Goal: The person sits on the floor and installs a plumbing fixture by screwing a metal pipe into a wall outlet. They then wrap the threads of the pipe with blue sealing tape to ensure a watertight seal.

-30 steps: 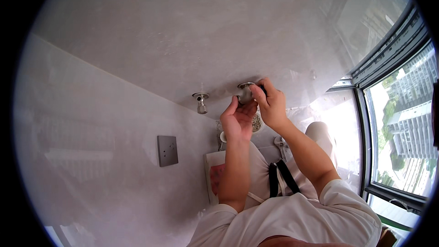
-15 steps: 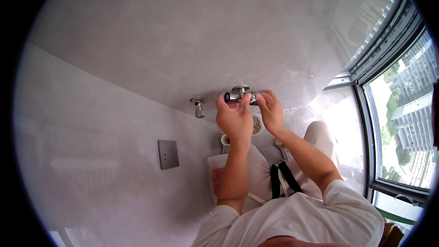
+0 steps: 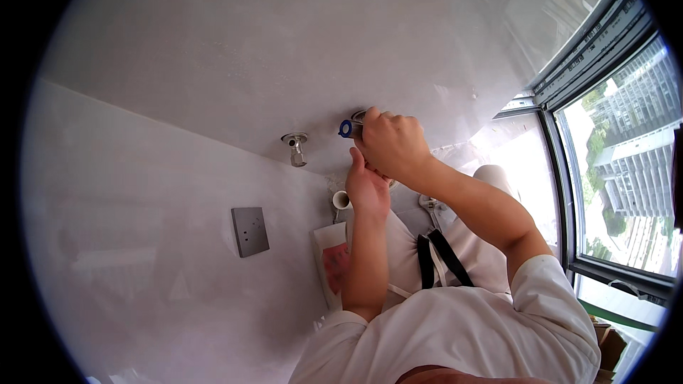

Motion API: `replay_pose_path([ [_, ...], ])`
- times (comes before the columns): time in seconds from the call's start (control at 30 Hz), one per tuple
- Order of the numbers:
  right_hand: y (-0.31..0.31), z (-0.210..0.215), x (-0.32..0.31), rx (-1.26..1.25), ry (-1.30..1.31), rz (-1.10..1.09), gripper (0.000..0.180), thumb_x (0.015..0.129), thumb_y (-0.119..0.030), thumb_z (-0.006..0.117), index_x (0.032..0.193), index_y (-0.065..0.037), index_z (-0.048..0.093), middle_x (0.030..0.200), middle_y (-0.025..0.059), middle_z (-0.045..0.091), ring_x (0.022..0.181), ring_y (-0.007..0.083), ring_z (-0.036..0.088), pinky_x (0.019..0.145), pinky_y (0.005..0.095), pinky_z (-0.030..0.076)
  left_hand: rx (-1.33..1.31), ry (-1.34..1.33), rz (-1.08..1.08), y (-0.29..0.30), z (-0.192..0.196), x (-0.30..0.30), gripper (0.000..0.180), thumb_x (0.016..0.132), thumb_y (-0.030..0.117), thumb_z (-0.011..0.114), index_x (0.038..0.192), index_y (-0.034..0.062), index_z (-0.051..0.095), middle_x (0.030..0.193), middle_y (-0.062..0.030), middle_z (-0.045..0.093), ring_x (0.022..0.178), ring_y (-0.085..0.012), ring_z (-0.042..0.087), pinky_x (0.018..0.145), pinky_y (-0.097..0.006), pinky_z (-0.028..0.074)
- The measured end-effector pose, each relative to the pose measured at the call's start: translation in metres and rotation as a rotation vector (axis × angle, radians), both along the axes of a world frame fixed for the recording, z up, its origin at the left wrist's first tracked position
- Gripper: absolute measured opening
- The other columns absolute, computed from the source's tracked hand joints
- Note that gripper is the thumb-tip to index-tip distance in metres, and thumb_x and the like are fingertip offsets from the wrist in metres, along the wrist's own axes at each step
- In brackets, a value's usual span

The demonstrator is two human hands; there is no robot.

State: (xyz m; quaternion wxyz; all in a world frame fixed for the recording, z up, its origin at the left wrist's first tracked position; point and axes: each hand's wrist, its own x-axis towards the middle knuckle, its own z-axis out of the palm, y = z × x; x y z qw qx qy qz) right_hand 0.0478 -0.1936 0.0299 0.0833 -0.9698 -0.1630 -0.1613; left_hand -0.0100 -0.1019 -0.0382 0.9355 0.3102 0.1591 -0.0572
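A chrome angle valve [image 3: 357,130] with a blue ring at its left end projects from the wall. My right hand [image 3: 395,144] is closed around it from the right, covering most of its body and part of its wall plate. Just below, my left hand [image 3: 368,186] is palm up with the thumb stretched out, apart from the valve's blue end. Its fingertips go behind my right hand, where I cannot see what they touch. To the left, a second chrome angle valve [image 3: 297,151] sits on the wall with its outlet pointing down.
A grey socket plate [image 3: 250,232] is on the left wall. Low by the corner are a white pipe end [image 3: 341,200] and a pale box with a red patch [image 3: 334,267]. An adjustable wrench [image 3: 430,208] lies near my leg. A dark-framed window [image 3: 558,171] stands at the right.
My right hand has moved up and left, over the valve's body. My left hand has come off the valve's left end and dropped below it. The view has shifted slightly.
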Motion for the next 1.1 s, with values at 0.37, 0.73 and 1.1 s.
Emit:
replay_pose_path([
  [0.37,0.003,-0.014,-0.018,1.155,0.415,-0.129,0.05,0.098,-0.045,0.076,0.1,-0.002,0.051,0.072,0.0143,0.074,0.059,0.0277,0.074,0.053,0.0395,0.056,0.091,-0.12,-0.058,0.02,-0.036,-0.012,0.045,0.115,0.047,0.045,0.126,0.0091,0.066,0.115,-0.0001,0.071,0.1,-0.0103,0.06,0.083,-0.031,0.042],
  [0.73,0.022,-0.037,-0.027,2.304,0.836,-0.098,0.05,0.106,-0.038,0.069,0.127,0.007,0.059,0.109,0.0214,0.075,0.092,0.0255,0.077,0.079,0.0372,0.065,0.491,-0.163,0.27,0.005,0.014,0.003,0.033,0.107,0.036,0.065,0.119,0.0054,0.064,0.109,-0.0035,0.072,0.097,-0.0127,0.065,0.09,-0.032,0.046],
  [1.1,0.023,-0.047,-0.029,2.234,0.91,-0.218,0.059,0.104,-0.06,0.06,0.095,-0.002,0.067,0.089,0.0142,0.072,0.078,0.0223,0.07,0.073,0.0349,0.06,0.546,0.008,0.25,0.026,-0.011,-0.052,0.03,0.105,0.031,0.069,0.118,0.004,0.063,0.1,-0.0052,0.07,0.079,-0.0145,0.065,0.076,-0.03,0.051],
])
